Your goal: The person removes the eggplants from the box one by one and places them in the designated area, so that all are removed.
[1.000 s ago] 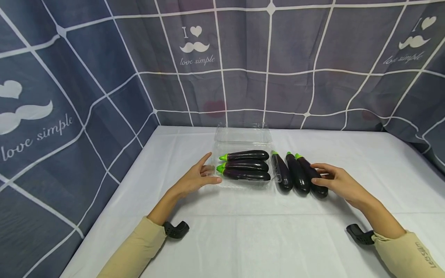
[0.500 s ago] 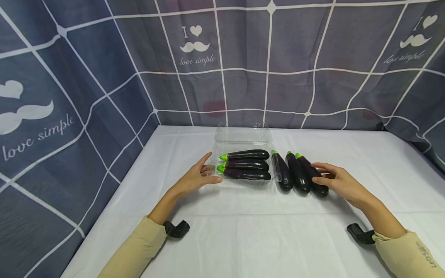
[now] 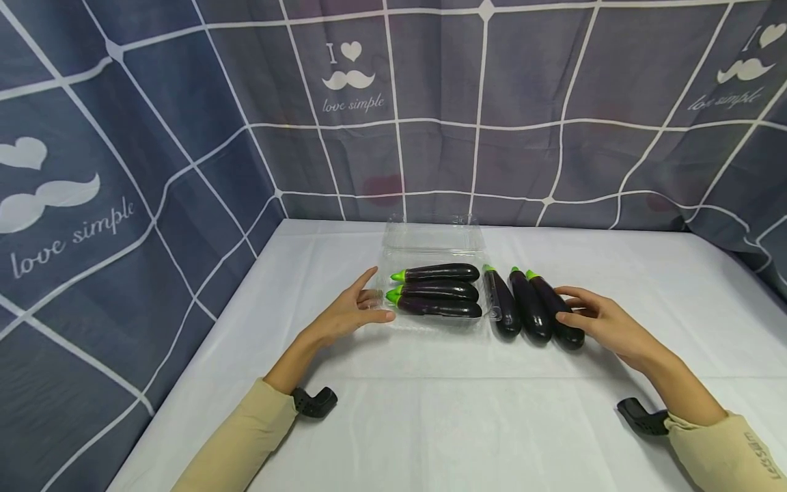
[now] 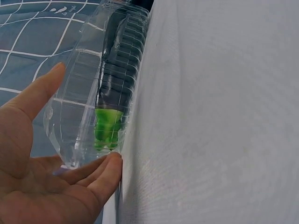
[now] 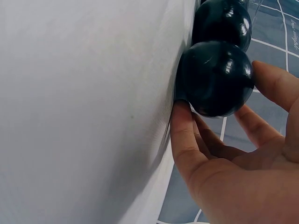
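In the head view my left hand (image 3: 341,316) is at the left end of a clear plastic clamshell box (image 3: 433,237), its lid raised at the back. Three dark, glossy eggplants (image 3: 439,290) lie crosswise inside, green stem ends toward this hand. The left wrist view shows thumb and fingers spread around the box's end, fingertips right at its lower edge. Beside the box, three more eggplants (image 3: 530,307) lie side by side, stems pointing away. My right hand (image 3: 605,326) rests against the outermost eggplant (image 5: 217,79), thumb at its top and relaxed fingers along its side.
A white cloth (image 3: 430,424) covers the table. Dark grey checked curtains (image 3: 510,82) stand behind it and along the left side. Each wrist carries a black mount (image 3: 315,402) just past the sleeve.
The head view has shifted slightly, so everything sits a little to the right. Both hands, the box and the eggplants keep their places relative to one another.
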